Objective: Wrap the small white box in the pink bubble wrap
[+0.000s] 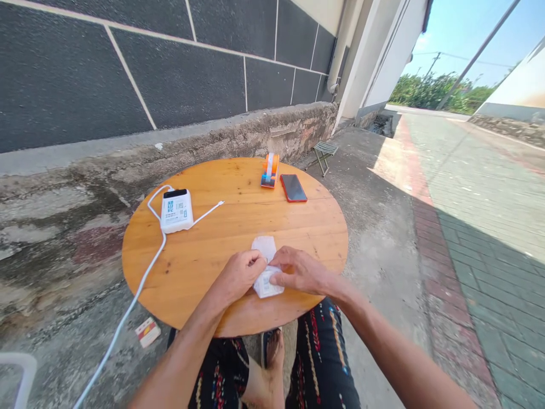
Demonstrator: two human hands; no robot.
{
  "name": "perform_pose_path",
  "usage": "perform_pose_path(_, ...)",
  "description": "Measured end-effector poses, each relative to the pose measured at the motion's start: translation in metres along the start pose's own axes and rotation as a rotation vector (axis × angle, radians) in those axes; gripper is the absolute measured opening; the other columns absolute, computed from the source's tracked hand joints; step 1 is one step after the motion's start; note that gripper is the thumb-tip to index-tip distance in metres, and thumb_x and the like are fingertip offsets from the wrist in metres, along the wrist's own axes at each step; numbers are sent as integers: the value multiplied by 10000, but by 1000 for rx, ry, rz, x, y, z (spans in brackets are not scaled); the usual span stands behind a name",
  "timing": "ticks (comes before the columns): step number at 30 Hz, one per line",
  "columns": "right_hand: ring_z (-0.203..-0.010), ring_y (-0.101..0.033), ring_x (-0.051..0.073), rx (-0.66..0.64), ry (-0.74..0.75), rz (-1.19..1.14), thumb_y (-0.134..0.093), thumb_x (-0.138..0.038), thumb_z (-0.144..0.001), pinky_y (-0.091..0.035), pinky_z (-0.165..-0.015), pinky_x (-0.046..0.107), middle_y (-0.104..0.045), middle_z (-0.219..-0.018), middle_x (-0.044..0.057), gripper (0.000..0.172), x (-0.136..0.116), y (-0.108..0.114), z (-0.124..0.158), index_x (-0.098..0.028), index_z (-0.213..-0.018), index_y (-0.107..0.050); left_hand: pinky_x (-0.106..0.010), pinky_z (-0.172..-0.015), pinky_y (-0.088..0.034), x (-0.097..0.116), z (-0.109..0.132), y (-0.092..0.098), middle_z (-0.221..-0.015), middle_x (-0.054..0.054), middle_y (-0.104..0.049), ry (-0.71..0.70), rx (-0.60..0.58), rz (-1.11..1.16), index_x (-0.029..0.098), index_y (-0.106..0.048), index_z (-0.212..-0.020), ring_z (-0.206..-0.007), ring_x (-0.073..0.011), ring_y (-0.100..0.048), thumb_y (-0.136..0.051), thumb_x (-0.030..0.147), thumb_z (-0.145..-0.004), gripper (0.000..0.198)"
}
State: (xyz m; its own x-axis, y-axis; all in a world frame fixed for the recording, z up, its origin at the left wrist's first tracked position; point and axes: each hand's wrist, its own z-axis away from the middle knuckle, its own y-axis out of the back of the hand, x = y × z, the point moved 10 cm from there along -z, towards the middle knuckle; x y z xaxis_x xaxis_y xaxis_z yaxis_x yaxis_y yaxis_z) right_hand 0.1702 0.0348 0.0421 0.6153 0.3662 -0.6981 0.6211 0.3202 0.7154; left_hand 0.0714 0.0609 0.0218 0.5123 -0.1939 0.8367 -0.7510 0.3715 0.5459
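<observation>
Near the front edge of a round wooden table [204, 255] lies a thin white wrapper [264, 245], with a printed white packet [267, 286] at its near end. My left hand [240, 275] is closed on the wrapper's left side, its fingers curled in. From the right, my right hand [298, 270] pinches the wrapper near its middle, with the thumb over the packet. Both hands almost touch each other. What the packet contains is hidden.
On the table are a white power bank [176, 211] with a cable [145, 278] at the left, an orange tape dispenser [269, 170] and a red-edged phone [293, 188] at the back. A folding stool [324, 150] stands beyond, beside the wall [179, 74].
</observation>
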Motion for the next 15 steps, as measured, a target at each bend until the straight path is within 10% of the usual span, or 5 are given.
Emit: perform_pose_path(15,-953,-582,252,79,71,439,-636,-410,-820,-378,-850,363,-642,-1030,107,418,-31,-20,17,-152,-1134,-536,-241,-508,-213,-2,2,4,-546,49,-311,-6,40,-34,181,-363,-561,-538,-102,-331,-372,384,-854,356)
